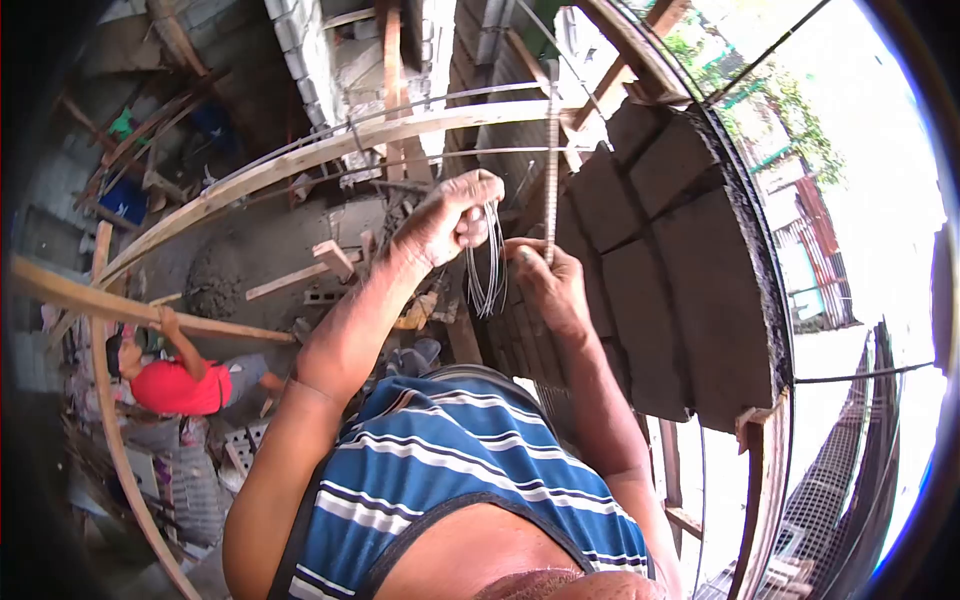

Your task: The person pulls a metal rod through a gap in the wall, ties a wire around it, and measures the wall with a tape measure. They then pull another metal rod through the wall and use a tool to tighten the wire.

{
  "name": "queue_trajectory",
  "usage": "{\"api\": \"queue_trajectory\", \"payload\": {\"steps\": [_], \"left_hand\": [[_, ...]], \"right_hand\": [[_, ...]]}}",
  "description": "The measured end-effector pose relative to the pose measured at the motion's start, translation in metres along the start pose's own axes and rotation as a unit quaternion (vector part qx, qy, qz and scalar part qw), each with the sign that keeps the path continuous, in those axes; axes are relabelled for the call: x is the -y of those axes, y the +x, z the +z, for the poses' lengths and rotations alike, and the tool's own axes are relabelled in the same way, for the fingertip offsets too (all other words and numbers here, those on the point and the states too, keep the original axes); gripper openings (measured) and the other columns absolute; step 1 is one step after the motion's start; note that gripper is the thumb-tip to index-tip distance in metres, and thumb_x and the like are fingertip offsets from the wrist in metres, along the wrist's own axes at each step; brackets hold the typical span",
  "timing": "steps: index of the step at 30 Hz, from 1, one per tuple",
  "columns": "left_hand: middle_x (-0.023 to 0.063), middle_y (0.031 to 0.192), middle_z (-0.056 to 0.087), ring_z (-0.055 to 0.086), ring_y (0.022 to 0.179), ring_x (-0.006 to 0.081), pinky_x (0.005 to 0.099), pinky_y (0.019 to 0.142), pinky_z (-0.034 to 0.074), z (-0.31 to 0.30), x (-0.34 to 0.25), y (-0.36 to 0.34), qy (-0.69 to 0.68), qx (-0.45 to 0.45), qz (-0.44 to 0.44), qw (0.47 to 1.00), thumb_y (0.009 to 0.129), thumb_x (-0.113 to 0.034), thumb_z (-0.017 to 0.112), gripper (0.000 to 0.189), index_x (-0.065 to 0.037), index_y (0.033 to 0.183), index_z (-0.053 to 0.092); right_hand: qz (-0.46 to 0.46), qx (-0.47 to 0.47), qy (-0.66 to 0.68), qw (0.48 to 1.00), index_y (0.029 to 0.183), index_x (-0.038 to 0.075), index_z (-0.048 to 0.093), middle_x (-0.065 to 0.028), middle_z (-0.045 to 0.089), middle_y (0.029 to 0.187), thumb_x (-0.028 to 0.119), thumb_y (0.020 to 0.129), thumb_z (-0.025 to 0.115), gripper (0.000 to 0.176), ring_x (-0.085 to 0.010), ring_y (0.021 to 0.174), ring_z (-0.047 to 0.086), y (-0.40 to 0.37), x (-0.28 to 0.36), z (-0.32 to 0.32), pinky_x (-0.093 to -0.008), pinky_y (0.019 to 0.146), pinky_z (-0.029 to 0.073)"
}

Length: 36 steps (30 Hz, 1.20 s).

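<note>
My left hand (450, 220) is raised in front of my chest, its fingers closed around a bundle of thin tie wires (486, 265). The wires hang down in a loop below the fingers. Just to the right, my right hand (547, 280) has its fingers pinched together beside the lower end of an upright ribbed steel bar (552, 165). Whether those fingers grip the bar or a wire end is too small to tell. The bar rises past a long wooden beam (440, 121) and thin horizontal rods.
A block wall (665, 290) stands close on the right. At the lower left, a person in a red shirt (180, 387) holds a wooden beam (215, 326). Wood pieces and hollow blocks (243, 447) lie below. Wire mesh (820, 510) is at the lower right.
</note>
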<state>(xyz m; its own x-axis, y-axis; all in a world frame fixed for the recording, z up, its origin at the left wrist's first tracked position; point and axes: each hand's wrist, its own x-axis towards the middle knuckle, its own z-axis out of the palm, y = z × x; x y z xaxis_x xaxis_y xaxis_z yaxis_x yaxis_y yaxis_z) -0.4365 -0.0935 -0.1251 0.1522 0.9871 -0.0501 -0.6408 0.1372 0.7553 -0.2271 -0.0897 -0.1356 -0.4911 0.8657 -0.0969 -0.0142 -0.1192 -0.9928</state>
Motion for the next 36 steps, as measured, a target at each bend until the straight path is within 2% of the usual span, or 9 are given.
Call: {"api": "queue_trajectory", "payload": {"steps": [7,11,15,17,19,23,25,27,36], "left_hand": [[-0.0072,0.068,0.052,0.042,0.052,0.0008,0.0174,0.044,0.031,0.011,0.016,0.009,0.02,0.038,-0.022,0.999,0.092,-0.029,0.071,0.02,-0.012,0.09,0.06],[-0.0078,0.068,0.051,0.04,0.052,0.0016,0.0181,0.044,0.033,0.009,0.025,0.013,0.026,0.069,-0.047,0.996,0.091,-0.032,0.072,0.022,-0.012,0.087,0.062],[-0.0087,0.071,0.052,0.043,0.056,0.0023,0.0195,0.049,0.037,0.022,0.028,0.016,0.06,0.023,-0.056,0.996,0.092,-0.031,0.071,0.021,-0.013,0.099,0.064],[-0.0077,0.079,0.06,0.055,0.067,0.0046,0.0222,0.056,0.044,0.014,0.044,0.023,0.049,0.021,-0.057,0.997,0.093,-0.029,0.07,0.017,-0.015,0.101,0.063],[-0.0076,0.083,0.062,0.057,0.07,0.0055,0.023,0.057,0.045,0.01,0.058,0.026,0.064,0.008,-0.042,0.997,0.094,-0.028,0.069,0.015,-0.016,0.1,0.063],[-0.0083,0.079,0.058,0.052,0.063,0.0049,0.0224,0.054,0.042,0.016,0.057,0.021,0.069,-0.004,-0.076,0.995,0.093,-0.033,0.07,0.018,-0.017,0.099,0.062],[-0.0084,0.079,0.057,0.051,0.063,0.0043,0.0223,0.054,0.041,0.018,0.052,0.023,0.073,-0.009,-0.084,0.994,0.093,-0.031,0.068,0.017,-0.017,0.099,0.061],[-0.0095,0.076,0.054,0.047,0.06,0.0038,0.0214,0.052,0.036,0.021,0.048,0.023,0.089,0.009,-0.071,0.993,0.092,-0.031,0.068,0.015,-0.019,0.098,0.062],[-0.0111,0.071,0.051,0.039,0.055,0.0001,0.0183,0.047,0.029,0.015,0.049,0.022,0.077,0.005,-0.041,0.996,0.096,-0.032,0.066,0.016,-0.017,0.099,0.065]], "right_hand": [[0.036,0.026,0.121,0.992,0.101,0.003,0.062,0.0022,0.053,0.07,0.027,0.09,0.074,0.029,-0.0062,0.055,0.045,-0.001,-0.006,0.003,-0.0217,0.046,0.034],[0.03,0.001,0.194,0.98,0.095,0.005,0.061,0.0024,0.053,0.07,0.03,0.094,0.069,0.026,-0.0058,0.054,0.047,0.001,-0.014,0.001,-0.0211,0.045,0.036],[-0.003,-0.019,0.163,0.986,0.096,0.004,0.061,0.0027,0.054,0.07,0.025,0.098,0.064,0.022,-0.0047,0.054,0.047,0.005,-0.015,-0.002,-0.021,0.045,0.037],[-0.023,-0.106,0.085,0.99,0.098,0.002,0.061,0.0022,0.056,0.071,0.022,0.099,0.063,0.02,-0.0031,0.055,0.047,0.005,-0.013,0.001,-0.02,0.048,0.038],[-0.018,-0.111,0.102,0.988,0.099,0.0,0.061,0.0006,0.06,0.076,0.022,0.099,0.063,0.021,-0.0041,0.06,0.05,0.006,-0.014,-0.002,-0.0207,0.053,0.041],[-0.038,-0.143,0.137,0.979,0.101,-0.002,0.063,-0.0019,0.065,0.082,0.021,0.098,0.064,0.023,-0.0075,0.071,0.056,0.013,-0.031,-0.007,-0.0244,0.061,0.047],[-0.056,-0.173,0.06,0.982,0.1,-0.003,0.064,-0.001,0.064,0.082,0.019,0.097,0.064,0.022,-0.0059,0.071,0.054,0.014,-0.028,-0.01,-0.0234,0.061,0.045],[-0.05,-0.18,0.015,0.982,0.099,-0.002,0.066,0.0007,0.062,0.08,0.018,0.096,0.064,0.02,-0.0047,0.068,0.051,0.014,-0.025,-0.011,-0.0228,0.058,0.043],[-0.005,-0.135,0.082,0.987,0.101,0.0,0.065,0.0047,0.057,0.072,0.012,0.094,0.066,0.014,-0.0005,0.055,0.044,0.017,-0.017,-0.011,-0.0181,0.046,0.033]]}}
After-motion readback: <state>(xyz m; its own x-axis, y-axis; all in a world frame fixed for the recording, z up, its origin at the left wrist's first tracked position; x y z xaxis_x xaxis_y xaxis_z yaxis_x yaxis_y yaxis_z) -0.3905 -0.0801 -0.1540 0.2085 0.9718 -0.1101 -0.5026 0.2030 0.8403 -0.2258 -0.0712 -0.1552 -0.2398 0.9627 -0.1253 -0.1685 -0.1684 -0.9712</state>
